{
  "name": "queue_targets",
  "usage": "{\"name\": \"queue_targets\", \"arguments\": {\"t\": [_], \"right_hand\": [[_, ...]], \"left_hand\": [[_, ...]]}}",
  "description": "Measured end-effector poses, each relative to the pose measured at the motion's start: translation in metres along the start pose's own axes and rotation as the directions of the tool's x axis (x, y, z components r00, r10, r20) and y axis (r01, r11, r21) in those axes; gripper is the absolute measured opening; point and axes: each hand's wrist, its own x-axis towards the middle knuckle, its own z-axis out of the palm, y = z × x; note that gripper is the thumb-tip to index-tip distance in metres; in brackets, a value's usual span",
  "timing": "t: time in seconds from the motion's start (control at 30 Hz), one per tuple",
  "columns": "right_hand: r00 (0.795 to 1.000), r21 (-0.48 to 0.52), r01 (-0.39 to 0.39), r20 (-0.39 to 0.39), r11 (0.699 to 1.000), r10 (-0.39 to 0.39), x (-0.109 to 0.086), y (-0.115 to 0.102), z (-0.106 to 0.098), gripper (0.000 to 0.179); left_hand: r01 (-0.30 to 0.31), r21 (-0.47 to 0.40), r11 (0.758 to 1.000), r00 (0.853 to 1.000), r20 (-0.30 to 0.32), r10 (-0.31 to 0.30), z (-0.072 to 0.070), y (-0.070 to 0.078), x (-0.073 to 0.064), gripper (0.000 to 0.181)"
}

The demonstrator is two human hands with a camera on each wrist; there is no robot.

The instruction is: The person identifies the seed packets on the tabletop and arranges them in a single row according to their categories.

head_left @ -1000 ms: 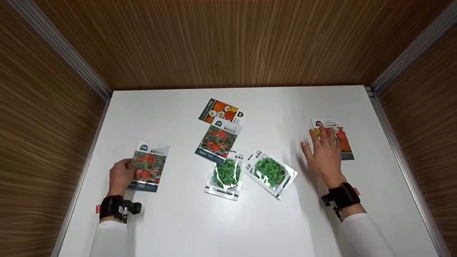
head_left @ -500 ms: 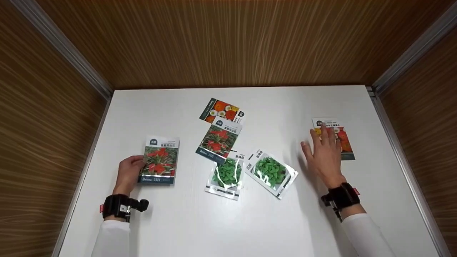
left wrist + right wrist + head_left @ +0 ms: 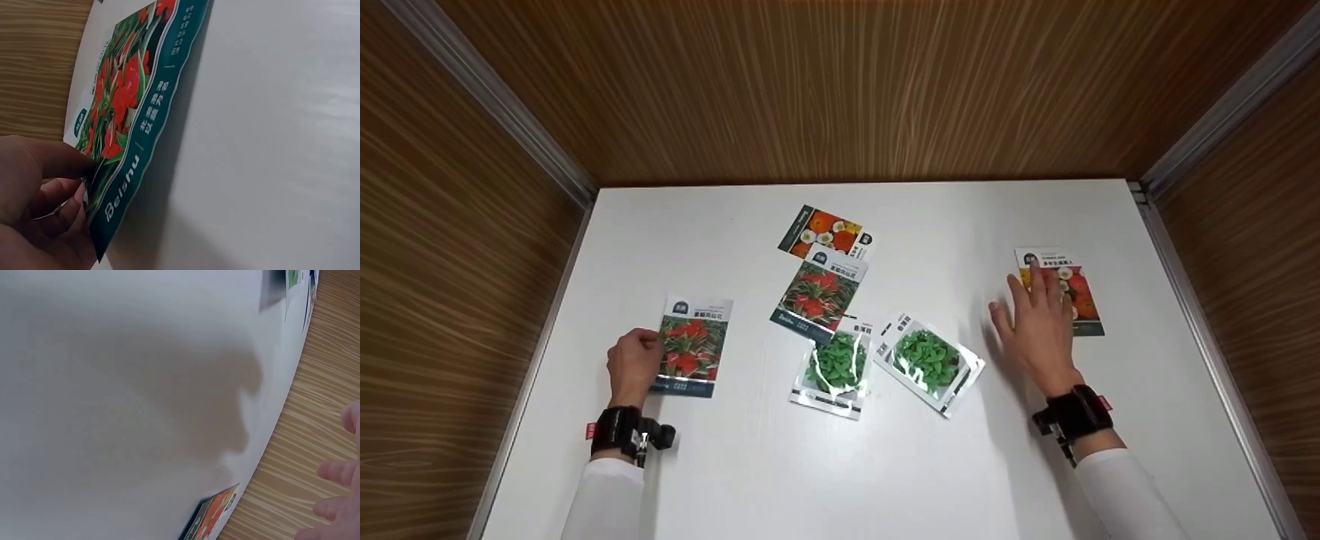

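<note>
My left hand (image 3: 634, 365) pinches the left edge of a seed packet (image 3: 692, 349) printed with red flowers and a dark green band. In the left wrist view the thumb lies over that packet's edge (image 3: 121, 104), the other fingers curl beneath, and a shadow falls below its band. My right hand (image 3: 1041, 335), fingers spread and fairly straight, is over a seed packet (image 3: 1084, 304) with orange and red blooms at the right, covering part of it. The right wrist view shows fingertips (image 3: 337, 469) at the right edge, apart from that packet (image 3: 212, 514).
Mid-table, another red-flower packet (image 3: 817, 292) overlaps an orange-flower packet (image 3: 825, 234) behind it and a green-leaf packet (image 3: 838, 367) in front. A second green-leaf packet (image 3: 930, 364) lies tilted beside them. Wood-grain panels (image 3: 840, 90) enclose the white table (image 3: 840, 480) at the back and sides.
My left hand has shifted right with the red-flower packet, which rose a little nearer half a second ago and now sits slightly lower. The right hand has barely moved.
</note>
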Motion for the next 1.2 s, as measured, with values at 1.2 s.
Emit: {"name": "queue_targets", "arguments": {"t": [1.2], "right_hand": [[0.999, -0.005, -0.001, 0.047, 1.000, 0.001, -0.002, -0.010, 0.000, 0.058]], "left_hand": [[-0.232, 0.095, 0.968, 0.943, -0.224, 0.248, 0.022, 0.044, 0.005, 0.034]]}}
